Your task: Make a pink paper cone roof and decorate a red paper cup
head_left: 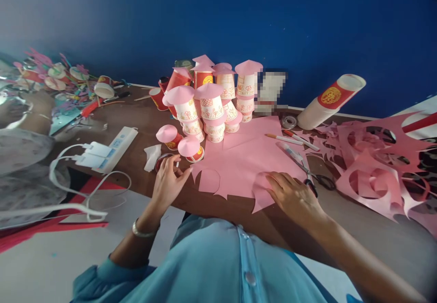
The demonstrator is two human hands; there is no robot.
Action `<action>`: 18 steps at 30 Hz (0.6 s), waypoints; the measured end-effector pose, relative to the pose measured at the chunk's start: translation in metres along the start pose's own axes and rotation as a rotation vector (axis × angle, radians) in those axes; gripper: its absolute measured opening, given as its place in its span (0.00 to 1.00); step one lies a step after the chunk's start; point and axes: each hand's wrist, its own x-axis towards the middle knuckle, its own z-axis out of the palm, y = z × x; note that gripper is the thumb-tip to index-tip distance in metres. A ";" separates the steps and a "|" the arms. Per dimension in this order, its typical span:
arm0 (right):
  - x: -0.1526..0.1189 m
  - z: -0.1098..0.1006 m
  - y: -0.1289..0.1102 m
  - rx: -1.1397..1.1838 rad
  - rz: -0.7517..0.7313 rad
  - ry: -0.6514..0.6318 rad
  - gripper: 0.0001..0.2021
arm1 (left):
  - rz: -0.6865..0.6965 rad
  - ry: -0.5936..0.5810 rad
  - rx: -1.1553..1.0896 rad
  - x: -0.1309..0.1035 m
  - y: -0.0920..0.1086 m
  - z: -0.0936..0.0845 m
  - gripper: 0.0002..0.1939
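Observation:
My left hand (166, 181) hovers at the table's near side, thumb apart from its half-curled fingers. It is beside a red ring-shaped roll (160, 161) and a small paper cup (197, 155) with a pink cone top (189, 146). My right hand (294, 195) lies flat, fingers stretched over the near edge of a large pink paper sheet (239, 161). A circle is drawn on the sheet's left part, and its near edge is cut in curves. Scissors (309, 175) and a capped pen (289, 151) lie just beyond my right hand.
Stacked decorated cups (214, 111) with pink cones stand behind. A tilted cup stack (327, 105), clear tape (289, 121) and pink scraps (368, 166) are on the right. A power strip (118, 148) with white cables lies left, near another person's arm (36, 116).

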 end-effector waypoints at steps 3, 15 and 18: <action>0.003 0.001 0.000 0.021 0.004 0.022 0.10 | -0.069 0.056 -0.014 0.013 0.003 0.011 0.23; 0.006 0.009 -0.002 -0.038 0.010 0.051 0.09 | -0.145 0.120 -0.029 0.024 0.024 0.006 0.20; 0.005 0.009 -0.001 -0.015 0.008 0.045 0.09 | -0.108 0.172 0.004 0.020 0.021 -0.027 0.22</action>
